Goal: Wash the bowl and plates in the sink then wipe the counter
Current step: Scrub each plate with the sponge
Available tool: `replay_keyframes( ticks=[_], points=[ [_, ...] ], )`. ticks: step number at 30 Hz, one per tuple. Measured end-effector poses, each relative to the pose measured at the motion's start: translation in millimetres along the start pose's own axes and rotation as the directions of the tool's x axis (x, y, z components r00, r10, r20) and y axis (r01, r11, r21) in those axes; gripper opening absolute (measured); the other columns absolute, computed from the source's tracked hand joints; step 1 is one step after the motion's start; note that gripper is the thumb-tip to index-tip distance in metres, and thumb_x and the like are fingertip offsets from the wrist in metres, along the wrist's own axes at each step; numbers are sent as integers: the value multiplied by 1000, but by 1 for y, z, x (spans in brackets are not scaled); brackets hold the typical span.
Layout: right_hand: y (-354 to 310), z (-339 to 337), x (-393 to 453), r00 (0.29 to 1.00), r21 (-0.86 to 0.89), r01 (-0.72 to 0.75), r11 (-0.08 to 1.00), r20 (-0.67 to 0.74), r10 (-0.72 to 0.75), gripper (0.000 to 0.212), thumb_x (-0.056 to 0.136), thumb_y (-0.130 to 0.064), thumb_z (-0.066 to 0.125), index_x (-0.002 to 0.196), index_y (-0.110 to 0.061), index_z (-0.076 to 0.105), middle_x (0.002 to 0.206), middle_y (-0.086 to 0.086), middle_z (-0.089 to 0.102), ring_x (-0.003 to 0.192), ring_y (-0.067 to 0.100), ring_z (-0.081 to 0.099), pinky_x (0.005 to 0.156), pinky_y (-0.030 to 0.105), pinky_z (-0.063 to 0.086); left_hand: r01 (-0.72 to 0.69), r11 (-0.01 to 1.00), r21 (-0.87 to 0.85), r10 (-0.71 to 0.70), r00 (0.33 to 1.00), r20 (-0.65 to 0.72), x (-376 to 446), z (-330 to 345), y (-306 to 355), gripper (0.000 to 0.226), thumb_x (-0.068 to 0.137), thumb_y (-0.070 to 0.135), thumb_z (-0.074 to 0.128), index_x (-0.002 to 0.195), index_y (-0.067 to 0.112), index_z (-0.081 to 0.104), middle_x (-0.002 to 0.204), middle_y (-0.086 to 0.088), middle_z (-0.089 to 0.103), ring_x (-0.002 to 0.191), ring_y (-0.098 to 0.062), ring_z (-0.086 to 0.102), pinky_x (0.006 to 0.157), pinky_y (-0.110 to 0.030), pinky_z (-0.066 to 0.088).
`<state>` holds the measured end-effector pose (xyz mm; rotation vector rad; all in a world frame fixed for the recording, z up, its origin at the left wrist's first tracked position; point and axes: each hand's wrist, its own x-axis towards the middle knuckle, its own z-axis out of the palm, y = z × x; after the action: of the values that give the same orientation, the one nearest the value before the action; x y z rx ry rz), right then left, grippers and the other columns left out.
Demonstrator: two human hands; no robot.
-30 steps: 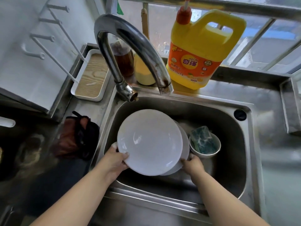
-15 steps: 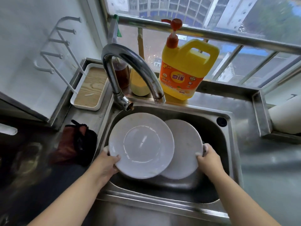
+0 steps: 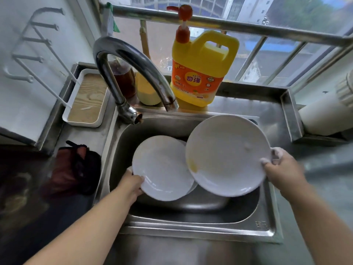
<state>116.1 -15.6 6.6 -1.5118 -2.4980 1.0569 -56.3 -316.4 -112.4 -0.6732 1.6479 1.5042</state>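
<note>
Over the sink [image 3: 191, 229], the right hand [image 3: 282, 169] pinches the right rim of a white plate [image 3: 228, 155], thumb on the upper face and the other fingers hidden behind it; this plate is lifted and tilted, its far edge above the sink's back rim and its near edge low over the basin. A yellowish smear marks its lower left. The left hand [image 3: 133, 183] grips the left rim of a second plate [image 3: 162, 167], which sits lower, inside the basin, its face turned up toward the camera. The raised plate's left edge overlaps the lower one from in front, so the two are separate, one to each hand.

What the next move seems to turn on: the spout mouth [image 3: 172, 107] hangs behind and above the gap between the plates, a little nearer the left-hand plate, while the bare desk lies just right of the right hand. No water can be seen running.

A sliver of a third rim peeks from behind the left-hand plate; I cannot tell what it is. The bowl is out of sight, likely hidden behind the plates. Soap bottle [image 3: 200, 73] stands on the ledge behind the spout.
</note>
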Motion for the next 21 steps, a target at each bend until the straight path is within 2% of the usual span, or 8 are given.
replay_keyframes(
  ticks=[2, 4, 6, 10, 13, 17, 19, 21],
  points=[
    [10, 9, -1, 998, 131, -65, 989, 29, 62, 12, 80, -15, 62, 87, -23, 57, 85, 7, 67, 83, 33, 64, 81, 48, 53, 10, 999, 42, -9, 1000, -17, 11, 8, -3, 50, 93, -10, 40, 136, 14, 37, 125, -15, 51, 105, -32, 52, 85, -45, 49],
    [19, 15, -1, 994, 170, -96, 981, 59, 88, 12, 77, -19, 61, 87, -25, 57, 83, 7, 68, 81, 33, 66, 78, 55, 55, 14, 998, 66, -10, 998, -57, 25, 13, -7, 49, 94, -8, 40, 138, 13, 37, 132, -16, 50, 111, -35, 52, 84, -44, 49],
    [18, 16, -5, 991, 195, -123, 973, 75, 111, 12, 83, -12, 60, 87, -22, 57, 85, 12, 67, 80, 34, 65, 71, 52, 56, 36, 997, 73, -30, 997, -76, 38, 15, -11, 50, 95, -6, 40, 141, 14, 35, 136, -14, 49, 117, -35, 51, 84, -43, 49],
    [24, 19, -7, 985, 252, -151, 956, 115, 126, 18, 90, 4, 52, 92, -14, 55, 85, 15, 64, 74, 29, 62, 61, 34, 51, 72, 991, 111, -61, 993, -97, 57, 14, -18, 50, 97, -2, 42, 143, 14, 33, 136, -12, 50, 117, -36, 53, 87, -44, 50],
    [28, 24, -9, 982, 271, -167, 948, 133, 135, 18, 89, 6, 52, 92, -11, 55, 84, 13, 65, 76, 29, 63, 68, 41, 54, 93, 977, 193, -70, 990, -121, 69, 14, -20, 45, 96, 7, 46, 140, 9, 35, 132, -18, 53, 112, -37, 55, 94, -47, 49],
    [31, 39, -9, 969, 271, -209, 940, 190, 161, 21, 89, 6, 53, 89, -15, 56, 88, 16, 66, 82, 33, 65, 77, 52, 55, 143, 960, 241, -121, 987, -104, 71, 16, -13, 40, 98, 21, 48, 134, 3, 45, 120, -20, 60, 102, -35, 60, 90, -42, 51],
    [33, 50, -8, 959, 295, -238, 925, 223, 175, 19, 90, 5, 52, 90, -14, 56, 88, 17, 66, 81, 31, 65, 72, 49, 57, 109, 931, 348, -73, 991, -114, 64, 17, -8, 41, 98, 25, 47, 133, 3, 46, 119, -18, 60, 102, -34, 59, 90, -39, 50],
    [29, 63, -9, 939, 362, -302, 882, 274, 208, 18, 92, 6, 50, 92, -11, 54, 89, 18, 65, 79, 29, 64, 62, 40, 56, 33, 908, 418, 20, 992, -122, 48, 18, 0, 45, 97, 32, 46, 136, 7, 44, 125, -16, 56, 108, -32, 57, 93, -38, 48]
  ],
)
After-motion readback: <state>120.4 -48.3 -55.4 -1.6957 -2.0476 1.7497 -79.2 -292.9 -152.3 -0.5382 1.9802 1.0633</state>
